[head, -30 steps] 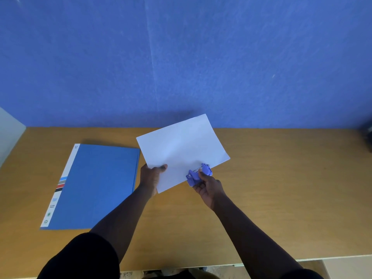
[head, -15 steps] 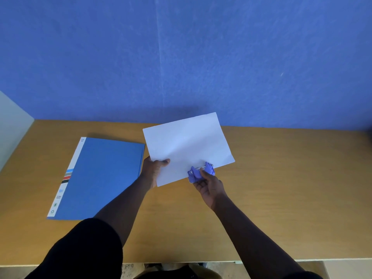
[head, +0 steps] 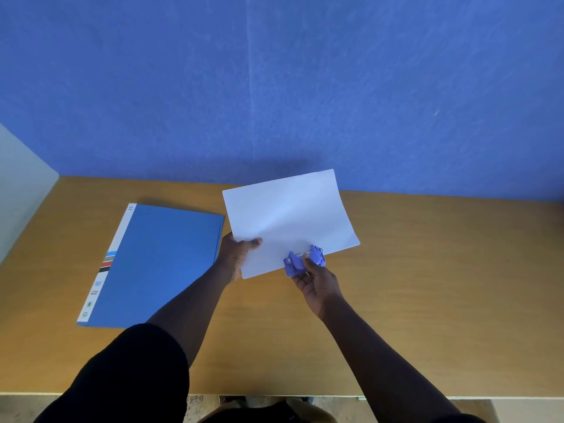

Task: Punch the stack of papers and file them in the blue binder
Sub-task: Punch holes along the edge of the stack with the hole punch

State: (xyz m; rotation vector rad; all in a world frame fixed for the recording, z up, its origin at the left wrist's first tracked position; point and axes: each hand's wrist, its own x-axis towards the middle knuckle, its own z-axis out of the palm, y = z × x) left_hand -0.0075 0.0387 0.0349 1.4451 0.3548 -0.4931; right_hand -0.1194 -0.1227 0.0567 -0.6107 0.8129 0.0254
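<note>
A white stack of papers (head: 287,215) is held tilted above the wooden table (head: 427,270). My left hand (head: 236,256) pinches its near left corner, thumb on top. A small purple hole punch (head: 303,261) sits clamped over the paper's near edge, and my right hand (head: 317,283) grips it from below with the thumb on its top. The closed blue binder (head: 158,264) lies flat on the table to the left of the papers, its white striped spine on the far left side.
A blue wall (head: 274,87) rises behind the table's far edge. A pale panel (head: 21,190) borders the table on the left. The table's front edge (head: 335,395) runs just below my arms.
The paper stack and punch have stayed in my hands with barely any relative motion. The view has shifted, so the binder and table now appear further right and lower.
</note>
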